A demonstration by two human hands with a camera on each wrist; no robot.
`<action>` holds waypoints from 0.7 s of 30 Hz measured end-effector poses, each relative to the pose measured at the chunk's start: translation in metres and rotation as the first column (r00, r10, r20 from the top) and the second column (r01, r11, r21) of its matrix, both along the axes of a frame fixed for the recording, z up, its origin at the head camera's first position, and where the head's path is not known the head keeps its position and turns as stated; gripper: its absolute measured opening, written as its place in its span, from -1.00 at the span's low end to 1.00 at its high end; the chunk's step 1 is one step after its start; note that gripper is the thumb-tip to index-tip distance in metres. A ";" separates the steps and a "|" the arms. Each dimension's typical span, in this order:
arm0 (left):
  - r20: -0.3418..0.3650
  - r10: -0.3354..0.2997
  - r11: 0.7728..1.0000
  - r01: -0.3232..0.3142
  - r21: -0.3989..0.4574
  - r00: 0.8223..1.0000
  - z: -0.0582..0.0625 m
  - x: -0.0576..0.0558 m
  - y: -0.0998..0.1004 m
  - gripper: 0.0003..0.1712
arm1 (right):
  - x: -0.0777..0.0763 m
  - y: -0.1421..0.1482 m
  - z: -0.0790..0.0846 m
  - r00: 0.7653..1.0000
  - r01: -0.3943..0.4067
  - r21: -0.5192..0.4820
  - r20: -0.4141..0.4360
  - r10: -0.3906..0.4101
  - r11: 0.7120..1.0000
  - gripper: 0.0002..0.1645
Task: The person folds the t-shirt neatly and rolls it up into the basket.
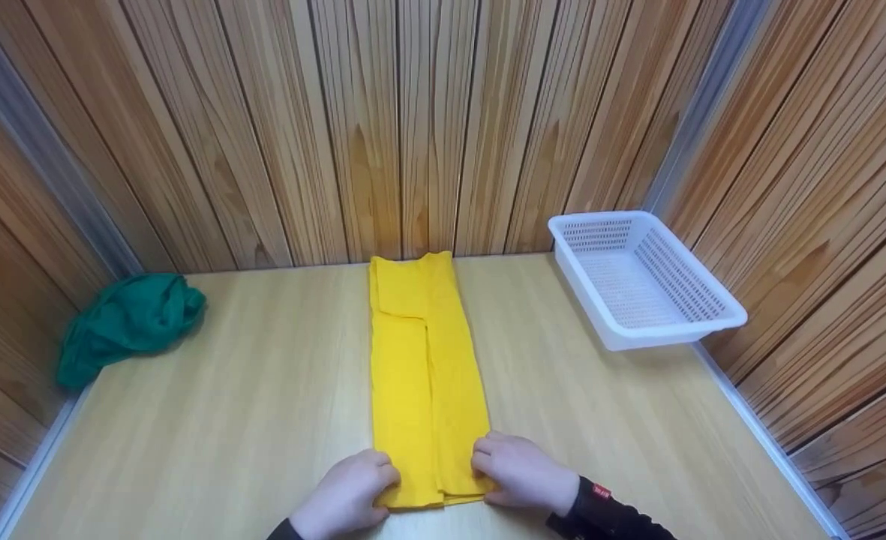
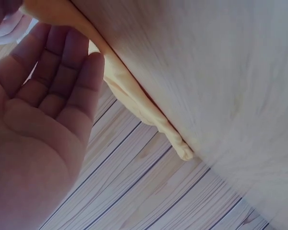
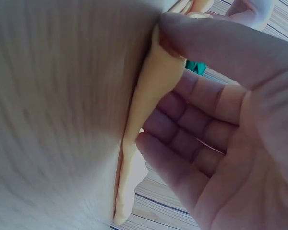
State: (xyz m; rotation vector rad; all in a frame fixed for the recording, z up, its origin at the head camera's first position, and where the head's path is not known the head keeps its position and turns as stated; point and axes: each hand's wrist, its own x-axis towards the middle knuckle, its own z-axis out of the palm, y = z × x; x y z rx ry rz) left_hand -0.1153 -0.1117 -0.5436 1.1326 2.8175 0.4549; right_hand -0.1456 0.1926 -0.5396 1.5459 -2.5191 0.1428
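Note:
A yellow cloth (image 1: 401, 390) lies folded into a long strip down the middle of the table, its far end at the back wall. My left hand (image 1: 349, 487) grips its near left corner, fingers curled at the edge. In the left wrist view, the fingers (image 2: 62, 72) bend against the yellow cloth (image 2: 129, 91), and the thumb is mostly out of frame. At the near right corner, my right hand (image 1: 521, 471) pinches the cloth. The right wrist view shows the thumb (image 3: 206, 40) on the edge of the yellow cloth (image 3: 156, 79), fingers curled beside it.
A crumpled green cloth (image 1: 135, 315) sits at the table's back left corner. At the back right stands a white perforated basket (image 1: 615, 277). Wood-patterned walls (image 1: 427, 127) enclose the table (image 1: 262, 375) at the back and both sides.

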 end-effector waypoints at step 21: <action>0.053 0.036 0.999 -0.038 0.021 0.998 0.001 -0.003 0.007 -0.79 | 0.000 -0.004 -0.005 0.998 -0.005 -0.059 -0.057 0.002 0.998 -0.73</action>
